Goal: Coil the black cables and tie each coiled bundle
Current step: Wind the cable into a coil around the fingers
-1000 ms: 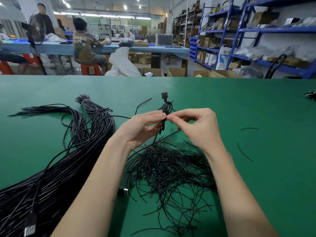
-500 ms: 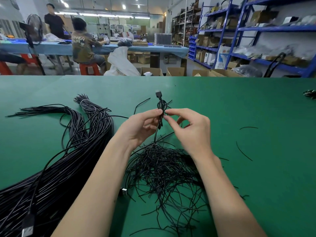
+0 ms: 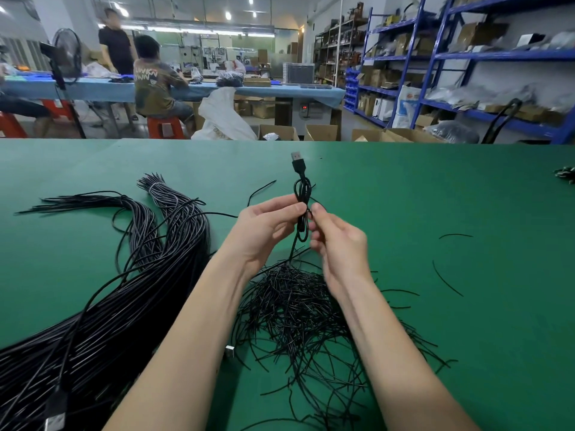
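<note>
A small coiled black cable [image 3: 302, 194] with a USB plug [image 3: 298, 161] at its top stands upright above the green table [image 3: 435, 188]. My left hand [image 3: 264, 231] pinches the coil's middle from the left. My right hand [image 3: 337, 244] pinches a thin black tie at the same spot from the right; the tie itself is barely visible. Under both hands lies a loose heap of short black wire ties [image 3: 298, 309]. A thick bundle of long black cables [image 3: 102, 306] stretches along the left of the table.
Stray single ties [image 3: 446, 278] lie on the table to the right. A dark bundle [image 3: 566, 174] sits at the far right edge. A USB plug [image 3: 54, 421] lies at the lower left. Beyond the table are seated people, cardboard boxes and blue shelving [image 3: 466, 57].
Both hands have lifted the coil a little higher, so the plug stands further up. My right hand's fingers have shifted at the coil's middle, its palm now turned more toward me.
</note>
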Tool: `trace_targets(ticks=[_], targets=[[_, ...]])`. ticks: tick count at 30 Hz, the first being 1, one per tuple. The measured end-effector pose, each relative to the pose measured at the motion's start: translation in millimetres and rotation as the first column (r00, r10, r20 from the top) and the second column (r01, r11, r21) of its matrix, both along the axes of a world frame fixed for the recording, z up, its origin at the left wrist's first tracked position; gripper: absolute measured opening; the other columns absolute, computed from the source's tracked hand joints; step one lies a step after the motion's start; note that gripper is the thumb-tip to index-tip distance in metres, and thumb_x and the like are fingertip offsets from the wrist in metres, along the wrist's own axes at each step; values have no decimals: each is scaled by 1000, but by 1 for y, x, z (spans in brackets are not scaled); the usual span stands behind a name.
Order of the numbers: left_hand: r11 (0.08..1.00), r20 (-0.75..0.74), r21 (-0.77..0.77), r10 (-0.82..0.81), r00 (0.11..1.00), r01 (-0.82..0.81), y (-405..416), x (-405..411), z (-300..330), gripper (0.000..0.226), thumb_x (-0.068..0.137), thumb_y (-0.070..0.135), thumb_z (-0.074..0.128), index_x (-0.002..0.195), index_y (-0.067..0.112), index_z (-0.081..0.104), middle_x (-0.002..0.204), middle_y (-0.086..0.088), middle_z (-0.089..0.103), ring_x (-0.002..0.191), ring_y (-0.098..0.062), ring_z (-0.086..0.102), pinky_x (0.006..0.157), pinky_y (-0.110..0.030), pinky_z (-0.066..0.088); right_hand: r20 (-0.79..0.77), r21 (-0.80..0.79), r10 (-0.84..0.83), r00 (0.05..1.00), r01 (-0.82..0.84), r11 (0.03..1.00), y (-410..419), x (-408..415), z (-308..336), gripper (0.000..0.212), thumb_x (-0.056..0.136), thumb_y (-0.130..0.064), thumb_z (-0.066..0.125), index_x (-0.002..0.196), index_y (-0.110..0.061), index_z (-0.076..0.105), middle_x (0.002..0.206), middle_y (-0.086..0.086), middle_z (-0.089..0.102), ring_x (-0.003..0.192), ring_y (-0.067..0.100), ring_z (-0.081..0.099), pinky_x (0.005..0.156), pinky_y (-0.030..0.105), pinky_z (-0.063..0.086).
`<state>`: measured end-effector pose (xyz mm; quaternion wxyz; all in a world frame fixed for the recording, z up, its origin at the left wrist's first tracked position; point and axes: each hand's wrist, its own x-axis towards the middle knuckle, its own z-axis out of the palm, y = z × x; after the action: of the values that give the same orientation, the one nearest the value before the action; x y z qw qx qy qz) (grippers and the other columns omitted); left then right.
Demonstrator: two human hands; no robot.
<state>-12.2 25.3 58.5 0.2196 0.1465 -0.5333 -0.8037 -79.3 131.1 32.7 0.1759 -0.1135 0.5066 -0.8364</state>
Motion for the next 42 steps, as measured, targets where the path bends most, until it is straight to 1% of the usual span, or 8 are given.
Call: trace_targets(ticks=[2,4,7,11,25,31,36,42], targets=[[999,-42,-6,47,998,-48,2,-1,-2,17,81,0,74,96,7,74,87,-3,77,77,-10,71,72,-15,53,385,-219,190,903,-111,970,-6,5,2,17,92,-15,74,77,-10,68,57,-3,59,42,2,45,37,12,36],[997,-44,-3,82,996,-82,1,-2,-3,17,81,0,75,97,6,73,85,-3,77,77,-9,72,72,-14,53,369,-163,204,907,-153,975,-7,5,2,19,92,-20,75,76,-13,66,57,-5,58,42,2,42,36,14,33],[994,-12,11,111,994,-111,-1,-3,-5,17,81,3,77,97,8,73,83,-2,76,73,-8,68,71,-14,53,-234,292,-33,972,103,951,0,0,1,24,91,-31,76,70,-21,73,62,-12,68,50,0,50,53,16,41],[991,-7,58,121,993,-120,1,-8,-6,19,80,4,79,99,6,73,85,-4,76,73,-8,68,70,-13,53,-710,289,-118,694,440,850,4,-2,1,32,92,-34,73,61,-35,68,59,-24,66,55,-2,57,57,8,40],[993,95,-55,106,990,-101,4,-13,-16,24,93,11,69,116,8,69,112,-8,71,81,-16,72,72,-19,58,-201,364,-16,980,90,927,14,-30,-11,4,91,-13,76,96,-13,75,70,-3,77,57,7,71,49,17,51],[997,133,29,63,989,-67,-1,-8,-17,17,93,18,70,109,11,70,109,-5,73,84,-18,72,69,-22,58,-331,574,-161,930,334,748,12,-94,-15,17,91,-15,73,106,-12,79,71,0,76,48,3,67,59,13,55],[996,135,52,68,989,-75,-8,-6,-17,18,92,21,71,107,12,71,105,-2,75,85,-17,73,66,-22,55,-410,768,-92,908,398,502,11,-125,-24,31,93,-27,67,122,-21,73,119,6,72,115,25,64,98,31,50],[997,170,25,71,983,-76,-9,-4,-18,21,91,24,71,110,15,70,101,2,76,81,-13,72,63,-22,54,-619,707,-21,785,569,420,11,-104,-28,35,93,-25,62,127,-21,64,130,8,59,121,28,55,90,33,43]])
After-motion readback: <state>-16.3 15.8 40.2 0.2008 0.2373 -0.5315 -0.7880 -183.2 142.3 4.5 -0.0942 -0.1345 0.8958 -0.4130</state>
